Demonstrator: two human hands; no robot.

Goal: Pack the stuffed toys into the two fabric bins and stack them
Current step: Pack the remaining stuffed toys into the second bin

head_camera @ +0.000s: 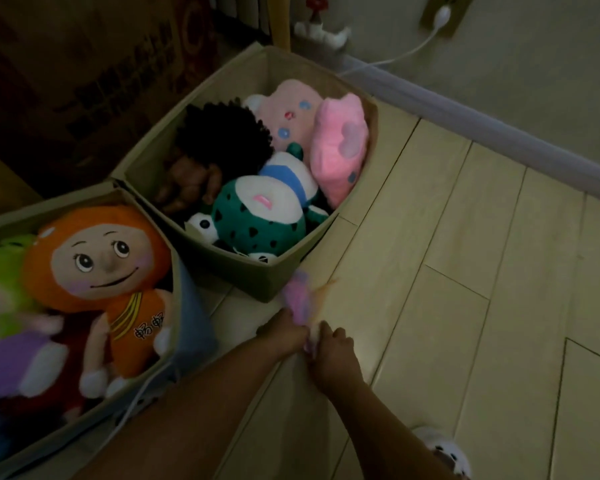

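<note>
Two beige fabric bins stand on the floor. The far bin [243, 271] holds a green frog plush [257, 220], a pink plush [336, 147], a pale pink plush [291, 112] and a dark-haired doll [222, 136]. The near bin [184, 327] at the left holds an orange doll [101, 265], a green plush [0, 268] and a purple plush [21, 351]. My left hand [283, 332] and my right hand [331, 351] both grip a small blurred lilac plush toy [298, 299] just in front of the far bin's near corner.
Pale wood-plank floor [465, 271] spreads to the right. A grey skirting board [499, 123] runs along the wall, with a white cable and plug [440, 15]. A cardboard box [84, 81] stands behind the bins. A slipper [444, 452] shows at the bottom right.
</note>
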